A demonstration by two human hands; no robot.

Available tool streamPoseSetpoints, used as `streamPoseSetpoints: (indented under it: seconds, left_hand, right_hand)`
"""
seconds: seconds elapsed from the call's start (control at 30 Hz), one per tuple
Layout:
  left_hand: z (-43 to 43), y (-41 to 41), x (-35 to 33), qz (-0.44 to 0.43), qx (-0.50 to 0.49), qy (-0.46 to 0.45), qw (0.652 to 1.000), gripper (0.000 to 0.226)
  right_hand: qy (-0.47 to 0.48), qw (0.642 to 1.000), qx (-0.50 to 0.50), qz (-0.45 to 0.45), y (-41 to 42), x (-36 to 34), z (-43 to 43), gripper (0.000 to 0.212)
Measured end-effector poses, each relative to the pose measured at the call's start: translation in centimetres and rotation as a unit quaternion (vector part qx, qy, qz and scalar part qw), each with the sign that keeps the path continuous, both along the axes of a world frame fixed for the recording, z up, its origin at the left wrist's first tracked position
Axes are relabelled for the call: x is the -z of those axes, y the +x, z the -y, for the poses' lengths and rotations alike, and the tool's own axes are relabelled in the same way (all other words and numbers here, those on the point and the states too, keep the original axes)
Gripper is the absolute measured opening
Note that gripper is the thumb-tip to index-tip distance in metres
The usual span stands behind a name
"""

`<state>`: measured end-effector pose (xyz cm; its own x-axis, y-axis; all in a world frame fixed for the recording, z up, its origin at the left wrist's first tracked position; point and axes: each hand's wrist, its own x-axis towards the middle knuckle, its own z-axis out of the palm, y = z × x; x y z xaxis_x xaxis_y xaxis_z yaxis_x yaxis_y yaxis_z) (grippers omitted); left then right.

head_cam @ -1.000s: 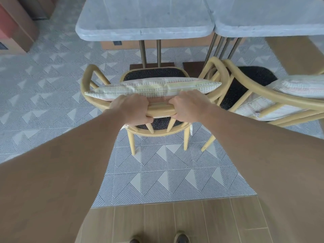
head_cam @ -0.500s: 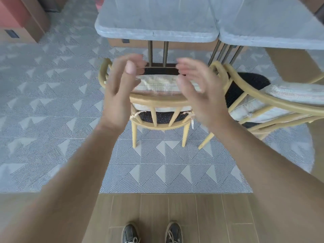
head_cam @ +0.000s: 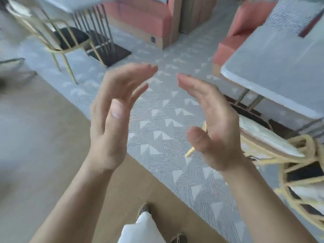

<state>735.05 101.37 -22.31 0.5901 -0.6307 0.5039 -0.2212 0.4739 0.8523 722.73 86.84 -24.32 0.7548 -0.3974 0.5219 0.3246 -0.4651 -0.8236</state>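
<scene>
The yellow wooden chair point(head_cam: 289, 160) stands at the right edge of the patterned rug point(head_cam: 157, 130). Its curved rail and thin spindles are smeared by blur, and one tapered leg points out across the rug's weave. A pale, flat cushion point(head_cam: 263, 137) with faint stripes lies against the chair's back above a dark, speckled seat pad. The grey stone-look bench point(head_cam: 273, 71), with rounded corners and slim metal legs, overhangs the same side of the rug, and the chair is tucked partly beneath it. Both hands hover over the middle of the rug, holding nothing. The left hand point(head_cam: 112, 120) is open, its fingers straight and close together and its palm turned inward. The right hand point(head_cam: 215, 123) is open too, palm facing the left one, with its thumb bent loosely; it covers part of the chair's near side without touching it. The rug is grey, finely ribbed and scattered with pale triangles. At its far left corner stands a second chair point(head_cam: 66, 39) with a thin frame and a black seat. Beyond the far edge of the rug sits a coral upholstered sofa point(head_cam: 140, 16). Smooth tan floor planks point(head_cam: 43, 137) border the near side.
</scene>
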Motion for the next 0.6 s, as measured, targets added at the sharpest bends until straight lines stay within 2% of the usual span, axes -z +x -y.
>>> streamPoseSetpoints:
  seconds: [0.3,0.6]
  left_hand:
    - [-16.0,7.7,-3.2,-0.024,-0.228,-0.031,0.973,0.065]
    - [-25.9,16.5,-4.4,-0.007,-0.348,-0.009,0.938,0.065]
  right_hand:
    - [-0.03,0.975,-0.219,0.021,15.2,-4.4,-11.6,0.089]
    - [-0.03,0.946,-0.32,0.051,28.8,-5.2,-19.9,0.088]
